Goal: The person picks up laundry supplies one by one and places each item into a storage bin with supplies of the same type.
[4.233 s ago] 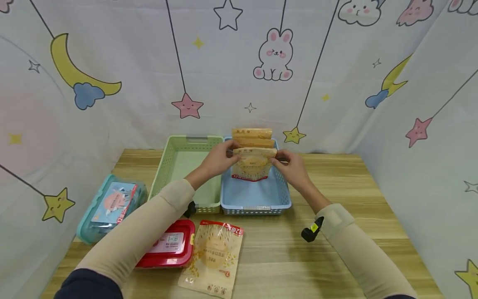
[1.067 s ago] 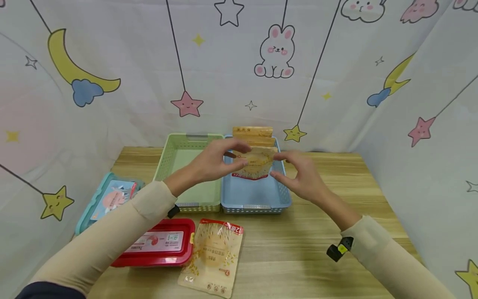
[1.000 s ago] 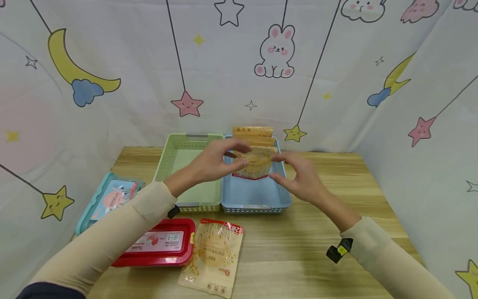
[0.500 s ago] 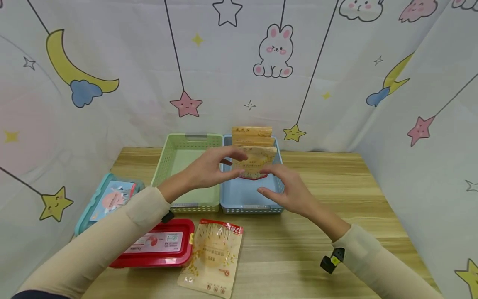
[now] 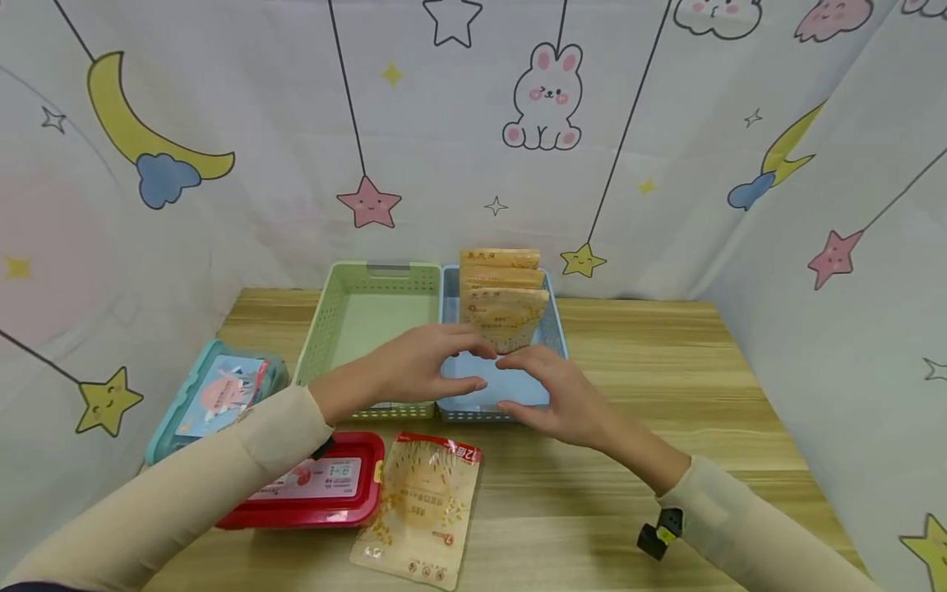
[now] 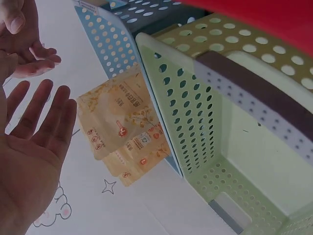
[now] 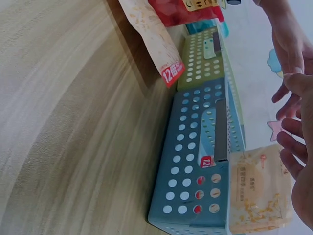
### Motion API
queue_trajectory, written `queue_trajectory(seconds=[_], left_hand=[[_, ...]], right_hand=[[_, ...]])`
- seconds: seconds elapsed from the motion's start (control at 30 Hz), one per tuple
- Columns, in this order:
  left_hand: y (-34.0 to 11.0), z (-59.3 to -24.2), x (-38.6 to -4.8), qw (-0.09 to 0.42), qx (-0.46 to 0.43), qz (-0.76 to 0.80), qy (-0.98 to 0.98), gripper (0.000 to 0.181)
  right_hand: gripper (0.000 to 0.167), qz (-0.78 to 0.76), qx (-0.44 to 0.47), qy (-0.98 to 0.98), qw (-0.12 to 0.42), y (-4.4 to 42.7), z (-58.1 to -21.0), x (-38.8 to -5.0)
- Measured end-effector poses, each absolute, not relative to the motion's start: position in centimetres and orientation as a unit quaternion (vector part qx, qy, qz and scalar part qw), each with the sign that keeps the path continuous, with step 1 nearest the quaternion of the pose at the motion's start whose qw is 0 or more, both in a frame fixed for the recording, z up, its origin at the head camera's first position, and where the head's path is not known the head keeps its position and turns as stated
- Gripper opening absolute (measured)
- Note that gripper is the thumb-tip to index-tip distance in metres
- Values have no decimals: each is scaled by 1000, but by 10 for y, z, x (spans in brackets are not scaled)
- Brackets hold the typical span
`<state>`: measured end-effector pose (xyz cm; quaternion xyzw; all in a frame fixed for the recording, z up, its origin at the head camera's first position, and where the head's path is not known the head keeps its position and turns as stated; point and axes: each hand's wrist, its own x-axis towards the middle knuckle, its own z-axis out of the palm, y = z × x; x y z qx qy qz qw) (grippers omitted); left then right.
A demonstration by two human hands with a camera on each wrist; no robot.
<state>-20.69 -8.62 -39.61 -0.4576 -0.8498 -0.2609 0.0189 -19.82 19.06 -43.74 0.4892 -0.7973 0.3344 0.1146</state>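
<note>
Both hands hover over the front half of the blue basket, holding nothing. The left hand is to the left and the right hand to the right, fingertips near each other. Behind them, three beige-gold printed pouches stand upright in a row at the basket's back: a front pouch, a middle pouch and a back pouch. In the left wrist view the left hand shows its palm beside the pouches. The right wrist view has the right hand near a pouch rising above the basket rim.
A matching pouch lies flat on the wooden table nearer the person. Left of it sits a red-lidded box, partly under the left forearm. A teal-lidded box stands farther left. The green basket adjoins the blue one.
Earlier, both hands pinched the front pouch's top corners. They have let go and moved back toward the person and down, away from the pouches, which stay standing.
</note>
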Motion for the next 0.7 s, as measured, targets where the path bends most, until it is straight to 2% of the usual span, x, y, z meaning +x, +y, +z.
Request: queue_trajectory(seconds=[0.5, 0.7], left_hand=[[-93, -399, -188, 0, -476, -185, -860, 35], [-91, -396, -181, -34, -496, -186, -847, 38]], right_hand=[[39, 339, 510, -785, 92, 187, -456, -179], [37, 356, 516, -775, 87, 185, -462, -175]])
